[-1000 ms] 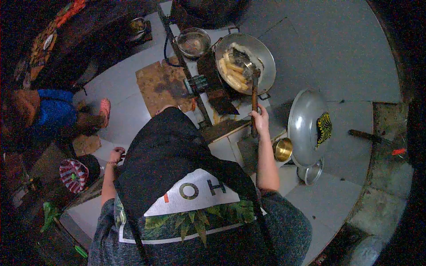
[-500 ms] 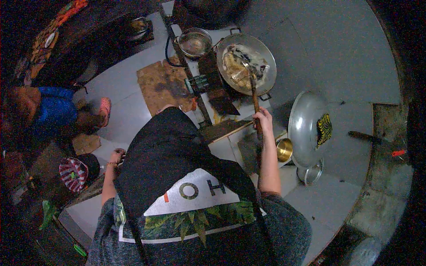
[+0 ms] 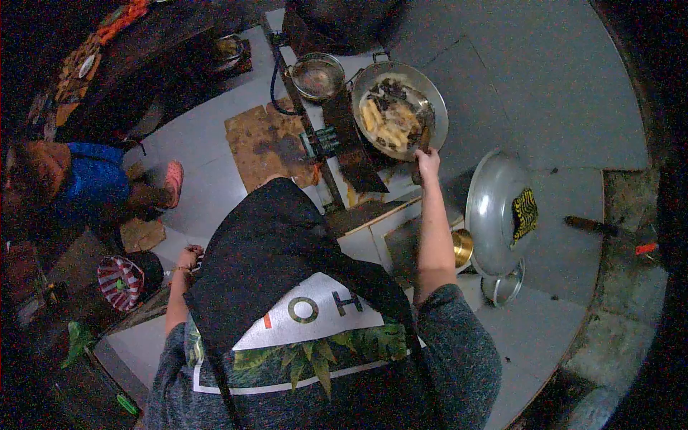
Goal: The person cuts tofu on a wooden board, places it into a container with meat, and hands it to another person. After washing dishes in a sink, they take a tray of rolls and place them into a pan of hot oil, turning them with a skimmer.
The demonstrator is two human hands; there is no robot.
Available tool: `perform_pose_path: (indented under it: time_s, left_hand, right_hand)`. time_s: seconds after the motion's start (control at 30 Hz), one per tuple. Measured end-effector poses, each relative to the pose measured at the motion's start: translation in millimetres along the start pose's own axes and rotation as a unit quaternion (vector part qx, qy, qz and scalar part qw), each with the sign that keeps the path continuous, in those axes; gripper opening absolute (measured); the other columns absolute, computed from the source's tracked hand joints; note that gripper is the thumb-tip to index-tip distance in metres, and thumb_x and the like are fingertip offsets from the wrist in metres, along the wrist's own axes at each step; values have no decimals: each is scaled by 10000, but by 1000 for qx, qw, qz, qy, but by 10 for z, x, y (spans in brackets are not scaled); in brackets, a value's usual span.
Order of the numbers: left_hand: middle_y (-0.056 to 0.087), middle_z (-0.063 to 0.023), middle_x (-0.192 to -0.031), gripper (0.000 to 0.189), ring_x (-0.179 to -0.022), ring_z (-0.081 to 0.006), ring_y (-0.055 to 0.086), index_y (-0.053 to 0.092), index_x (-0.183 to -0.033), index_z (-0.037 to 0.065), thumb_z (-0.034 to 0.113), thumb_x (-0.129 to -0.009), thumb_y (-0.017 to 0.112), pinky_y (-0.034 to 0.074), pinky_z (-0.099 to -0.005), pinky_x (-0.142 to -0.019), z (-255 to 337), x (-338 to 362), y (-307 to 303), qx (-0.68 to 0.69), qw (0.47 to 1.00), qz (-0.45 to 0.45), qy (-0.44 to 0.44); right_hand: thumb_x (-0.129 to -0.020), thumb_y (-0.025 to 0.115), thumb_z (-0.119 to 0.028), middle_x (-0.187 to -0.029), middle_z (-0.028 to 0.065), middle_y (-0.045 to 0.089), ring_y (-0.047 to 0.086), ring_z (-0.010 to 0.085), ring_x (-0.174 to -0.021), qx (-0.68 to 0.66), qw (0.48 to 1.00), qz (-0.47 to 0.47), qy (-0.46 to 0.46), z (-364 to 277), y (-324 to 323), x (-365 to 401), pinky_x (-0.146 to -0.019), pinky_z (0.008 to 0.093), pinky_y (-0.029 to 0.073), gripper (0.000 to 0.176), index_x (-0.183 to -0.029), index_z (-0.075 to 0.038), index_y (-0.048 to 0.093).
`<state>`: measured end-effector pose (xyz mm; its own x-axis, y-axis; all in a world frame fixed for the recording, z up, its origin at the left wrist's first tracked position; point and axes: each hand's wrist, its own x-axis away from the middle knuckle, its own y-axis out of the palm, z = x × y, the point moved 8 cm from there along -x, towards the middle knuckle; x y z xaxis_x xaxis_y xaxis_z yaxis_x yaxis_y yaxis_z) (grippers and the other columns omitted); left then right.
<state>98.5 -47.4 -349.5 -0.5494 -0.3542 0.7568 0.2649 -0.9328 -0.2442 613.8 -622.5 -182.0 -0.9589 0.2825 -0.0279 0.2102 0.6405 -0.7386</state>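
Note:
My right hand is closed round the wooden handle of a cooking spatula, at the near rim of a large metal wok. The spatula's head is hard to make out inside the wok. Pale yellow fried pieces lie in bubbling oil there, with foam and dark patches. Down at my left side, my left hand is low beside my dark clothing, fingers curled. Whatever it may hold is too small and dim to name. A band circles that wrist.
Left of the wok stands a strainer-like metal bowl. A big metal lid with a patterned cloth, a brass-coloured pot and a knife are at right. Another person's leg shows at left, near flattened cardboard.
My right hand has moved up toward the wok, and the spatula has shifted to the wok's right side. The fried pieces now show separately. My left hand stays in place.

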Motion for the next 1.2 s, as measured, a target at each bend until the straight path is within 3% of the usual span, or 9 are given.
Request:
perform_pose_path:
  time_s: [0.07, 0.17, 0.33, 0.67, 0.73, 0.8, 0.9, 0.97, 1.2]
  left_hand:
    - [536, -36, -686, 70, -497, -129, 481, 518, -792, 71, 65, -756, 458, 369, -274, -417, -571, -329, -58, 87, 995, 14, -56]
    - [533, -34, -702, 103, -519, -130, 485, 517, -812, 79, 69, -755, 431, 374, -266, -433, -118, 69, 1, 38, 995, 29, -91]
    - [536, -27, -718, 87, -523, -126, 493, 515, -824, 87, 143, -773, 472, 373, -259, -439, -577, -340, -49, 60, 996, -12, -70]
    - [530, -15, -695, 84, -502, -123, 483, 513, -817, 83, 140, -781, 463, 354, -251, -426, 100, 11, 38, -45, 998, -7, -49]
    - [527, -16, -684, 78, -491, -123, 475, 513, -811, 82, 129, -781, 458, 349, -252, -417, -206, -185, 18, 8, 997, -19, -70]
    - [525, -16, -674, 74, -479, -122, 467, 513, -805, 81, 118, -781, 453, 344, -253, -409, -329, -218, 47, 61, 994, -30, -91]
    - [521, -19, -663, 89, -469, -120, 456, 514, -793, 77, 77, -772, 428, 336, -253, -391, -379, -246, 38, 52, 995, -10, -84]
    - [529, -29, -672, 88, -469, -117, 453, 517, -801, 70, 91, -784, 433, 339, -252, -386, -511, -398, 12, 52, 997, -4, -50]
    - [543, -43, -670, 102, -494, -123, 477, 521, -831, 57, 142, -777, 502, 371, -269, -406, -248, -203, 15, 59, 997, 5, -47]
  right_hand:
    - [-611, 592, -167, -883, 132, 552, 533, 232, -762, -38, 997, -68, 4, -121, -20, 160, -664, 317, 411, 501, -1050, 31, 451]
    - [-599, 589, -152, -823, 121, 546, 531, 215, -677, -40, 993, -109, 3, 68, 66, 280, -581, 310, 426, 540, -1085, 20, 426]
    - [-595, 592, -134, -680, 71, 501, 474, 145, -498, -134, 979, -141, 64, 292, 143, 580, -396, 286, 385, 574, -1117, 1, 398]
    - [-596, 587, -116, -710, 80, 546, 508, 139, -618, -103, 988, -115, 6, -264, -227, 1189, -578, 253, 398, 563, -1115, 16, 413]
    - [-628, 611, -95, -1046, 162, 485, 498, 219, -908, -139, 980, -143, 5, -438, -267, 1364, -824, 296, 380, 621, -1165, 51, 336]
    - [-633, 612, -50, -1075, 162, 460, 490, 210, -922, -149, 977, -154, 10, -491, -318, 1418, -809, 280, 393, 644, -1188, 37, 297]
    - [-648, 590, -65, -947, 142, 522, 542, 199, -768, -217, 963, -158, -1, -688, -483, 1498, -663, 275, 453, 605, -1174, 31, 306]
    - [-654, 534, -62, -610, 57, 495, 474, 142, -467, -293, 926, -216, 105, -860, -537, 1615, -416, 264, 379, 555, -1169, 4, 339]
    - [-654, 536, -70, -518, 53, 451, 416, 133, -364, -317, 905, -217, 182, -330, -260, 989, -345, 276, 348, 400, -1038, -4, 441]
